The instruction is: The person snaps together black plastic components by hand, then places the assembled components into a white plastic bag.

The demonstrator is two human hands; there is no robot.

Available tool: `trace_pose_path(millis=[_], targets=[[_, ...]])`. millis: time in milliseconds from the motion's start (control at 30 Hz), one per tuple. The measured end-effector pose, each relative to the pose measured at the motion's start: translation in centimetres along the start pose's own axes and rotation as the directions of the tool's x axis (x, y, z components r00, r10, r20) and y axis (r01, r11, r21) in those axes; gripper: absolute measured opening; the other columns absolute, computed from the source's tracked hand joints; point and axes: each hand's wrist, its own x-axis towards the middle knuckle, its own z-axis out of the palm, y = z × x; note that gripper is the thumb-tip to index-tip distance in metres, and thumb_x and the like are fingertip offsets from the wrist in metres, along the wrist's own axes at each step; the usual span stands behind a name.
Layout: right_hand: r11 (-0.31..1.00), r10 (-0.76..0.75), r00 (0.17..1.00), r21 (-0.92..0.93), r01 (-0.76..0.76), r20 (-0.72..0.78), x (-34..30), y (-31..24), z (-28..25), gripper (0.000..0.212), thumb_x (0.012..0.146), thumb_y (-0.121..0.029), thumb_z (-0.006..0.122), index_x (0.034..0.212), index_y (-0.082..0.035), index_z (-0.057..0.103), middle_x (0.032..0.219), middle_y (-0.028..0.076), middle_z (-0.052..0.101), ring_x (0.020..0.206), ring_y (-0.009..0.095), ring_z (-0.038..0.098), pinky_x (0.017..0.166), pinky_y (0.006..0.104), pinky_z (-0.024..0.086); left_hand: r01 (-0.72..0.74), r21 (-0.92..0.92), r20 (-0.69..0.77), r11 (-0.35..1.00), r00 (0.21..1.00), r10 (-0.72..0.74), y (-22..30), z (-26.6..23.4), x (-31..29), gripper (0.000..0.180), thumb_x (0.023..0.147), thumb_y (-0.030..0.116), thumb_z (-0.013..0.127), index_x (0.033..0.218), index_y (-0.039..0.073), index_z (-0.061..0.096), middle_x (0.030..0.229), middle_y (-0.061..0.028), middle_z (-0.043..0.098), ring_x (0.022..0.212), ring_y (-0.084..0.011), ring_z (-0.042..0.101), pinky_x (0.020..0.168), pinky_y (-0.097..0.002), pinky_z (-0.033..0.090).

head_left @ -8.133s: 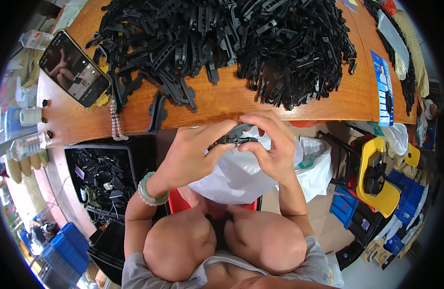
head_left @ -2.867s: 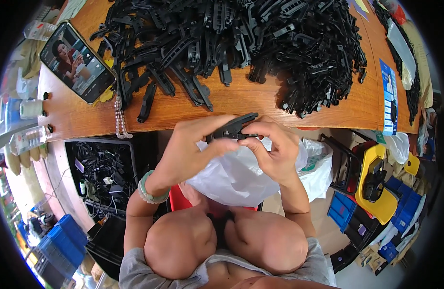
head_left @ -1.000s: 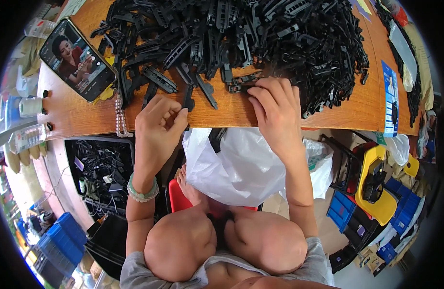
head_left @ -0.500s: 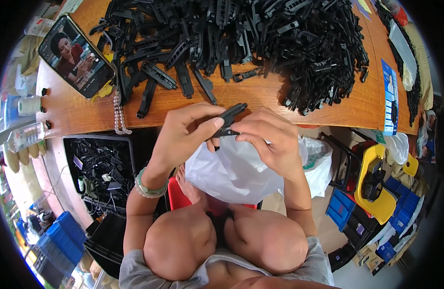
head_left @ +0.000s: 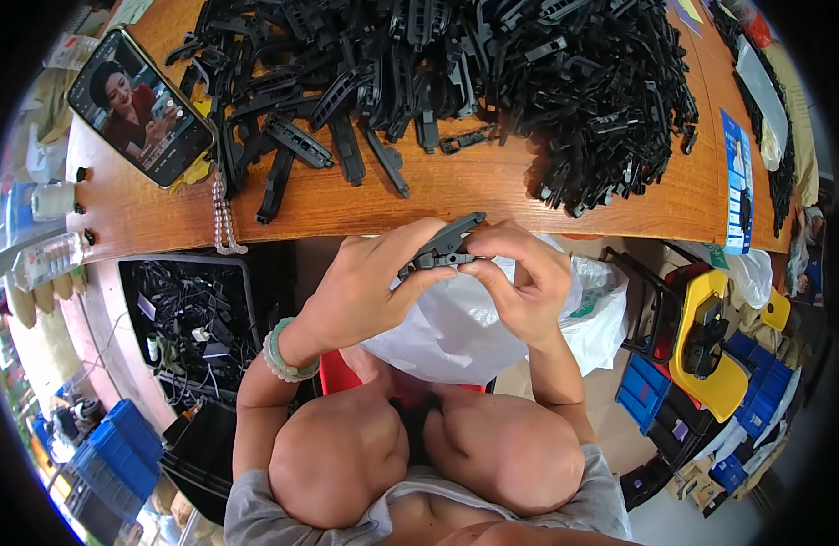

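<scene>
Just past the table's front edge, both hands hold a black plastic part (head_left: 449,242). It looks like a long upper piece over a shorter, notched lower one; whether they are joined I cannot tell. My left hand (head_left: 351,289) pinches its left side between thumb and fingers, with the thumb along the lower piece. At the right end, my right hand (head_left: 530,280) has its thumb and index finger closed on it. Beneath them hangs a white plastic bag (head_left: 442,332) between my knees.
Long black plastic parts (head_left: 296,144) lie heaped on the wooden table (head_left: 346,214), beside a dense pile of smaller black pieces (head_left: 610,118). A phone (head_left: 142,109) with a beaded strap stands at left. Below are a black crate (head_left: 249,314) and a yellow chair (head_left: 711,387).
Both hands have come slightly down toward me with the black part. It has tilted, so its notched lower piece shows more. My left thumb has shifted from its top to the lower piece.
</scene>
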Motion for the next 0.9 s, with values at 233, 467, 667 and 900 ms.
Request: trace_pose_path(millis=[233, 467, 667, 900], targets=[[0.971, -0.162, 0.986, -0.186, 0.151, -0.047, 0.9, -0.9, 0.2, 0.029, 0.07, -0.004, 0.077, 0.094, 0.004, 0.063, 0.084, 0.015, 0.065, 0.076, 0.026, 0.062, 0.07, 0.033, 0.048, -0.107, 0.0, 0.025, 0.994, 0.994, 0.107, -0.2, -0.7, 0.4, 0.035, 0.08, 0.01, 0.069, 0.111, -0.001, 0.056, 0.085, -0.0155, 0.064, 0.069, -0.032, 0.063, 0.06, -0.0358, 0.05], [0.958, -0.14, 0.987, -0.242, 0.154, 0.075, 0.3, -0.5, -0.3, 0.036, 0.069, -0.012, 0.078, 0.098, 0.002, 0.062, 0.087, 0.013, 0.066, 0.076, 0.028, 0.061, 0.073, 0.0344, 0.047, -0.142, 0.018, 0.074, 0.99, 0.987, 0.141, -0.1, -0.7, 0.4, 0.032, 0.08, 0.008, 0.067, 0.109, -0.001, 0.057, 0.086, -0.015, 0.064, 0.068, -0.0322, 0.062, 0.059, -0.036, 0.051], [0.95, -0.117, 0.993, -0.287, 0.12, 0.025, 0.0, -0.5, -0.2, 0.031, 0.064, -0.003, 0.077, 0.092, 0.001, 0.065, 0.083, 0.011, 0.067, 0.073, 0.026, 0.062, 0.068, 0.0321, 0.048, -0.135, -0.024, 0.042, 0.991, 0.99, 0.136, -0.2, -0.4, 0.5, 0.03, 0.079, 0.009, 0.069, 0.106, 0.0, 0.059, 0.085, -0.0143, 0.064, 0.069, -0.0315, 0.063, 0.058, -0.0351, 0.051], [0.997, 0.031, 0.979, -0.071, -0.018, 0.201, 1.1, -0.1, -1.9, 0.028, 0.065, -0.004, 0.076, 0.091, 0.0, 0.067, 0.087, 0.013, 0.068, 0.075, 0.024, 0.062, 0.07, 0.0317, 0.048, -0.101, -0.046, 0.094, 0.994, 0.99, 0.105, -1.2, -1.5, 0.3, 0.03, 0.078, 0.013, 0.073, 0.102, 0.0, 0.062, 0.078, -0.0132, 0.065, 0.064, -0.0297, 0.063, 0.057, -0.033, 0.05]])
